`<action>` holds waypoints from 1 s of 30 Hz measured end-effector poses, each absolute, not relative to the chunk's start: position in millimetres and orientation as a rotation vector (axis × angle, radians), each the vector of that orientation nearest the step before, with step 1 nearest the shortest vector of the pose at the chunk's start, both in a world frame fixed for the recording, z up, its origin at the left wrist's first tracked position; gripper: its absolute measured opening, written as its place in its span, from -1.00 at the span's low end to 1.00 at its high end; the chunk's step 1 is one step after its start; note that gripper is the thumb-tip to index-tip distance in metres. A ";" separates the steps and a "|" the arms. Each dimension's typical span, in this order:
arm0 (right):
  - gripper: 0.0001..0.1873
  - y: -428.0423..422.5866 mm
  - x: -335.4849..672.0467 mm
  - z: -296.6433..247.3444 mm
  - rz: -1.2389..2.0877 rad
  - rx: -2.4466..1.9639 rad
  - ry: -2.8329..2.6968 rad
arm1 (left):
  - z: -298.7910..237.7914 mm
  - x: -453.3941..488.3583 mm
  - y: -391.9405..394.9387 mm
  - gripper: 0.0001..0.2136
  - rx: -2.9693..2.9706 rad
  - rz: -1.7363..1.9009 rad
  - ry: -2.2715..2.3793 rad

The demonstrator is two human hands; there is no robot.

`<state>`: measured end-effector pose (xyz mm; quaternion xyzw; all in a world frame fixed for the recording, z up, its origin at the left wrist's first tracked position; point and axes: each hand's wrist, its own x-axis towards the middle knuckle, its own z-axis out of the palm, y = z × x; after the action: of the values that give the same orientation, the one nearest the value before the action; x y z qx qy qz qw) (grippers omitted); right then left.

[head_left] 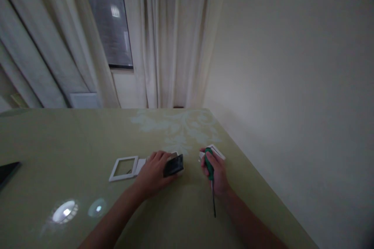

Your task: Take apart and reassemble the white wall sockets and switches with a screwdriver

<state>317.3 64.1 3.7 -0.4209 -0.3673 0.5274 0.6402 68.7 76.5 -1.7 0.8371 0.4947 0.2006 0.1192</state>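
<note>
My left hand (pixel 154 172) is closed around a small block with a dark, rectangular face (pixel 173 165) and some white at its edge; its exact kind is unclear. Just left of that hand lies a white square frame (pixel 113 172), with a white flat piece (pixel 140 165) between them. In my right hand (pixel 219 174) is a screwdriver (pixel 209 165), gripped by its green handle. Its thin shaft points back toward me. Beyond the right fingers a white plate-like piece (pixel 217 151) shows, partly hidden; whether the hand touches it I cannot tell.
A glossy, pale green table (pixel 87 136) with a white floral pattern spreads under both hands. Its right edge meets a plain wall (pixel 292 85). A dark flat object (pixel 8 172) lies at the far left. Curtains (pixel 175 39) and a window (pixel 109 19) stand behind the table.
</note>
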 end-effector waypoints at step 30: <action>-0.38 44.6 313.5 0.1 1.838 -1.015 -1.257 | -8.2 52.3 -32.2 -0.51 3.118 1.053 1.139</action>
<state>313.5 44.6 0.1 -0.3899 -0.4832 0.7063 0.3402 52.3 -32.2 -8.2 0.8824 0.3224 0.2979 -0.1696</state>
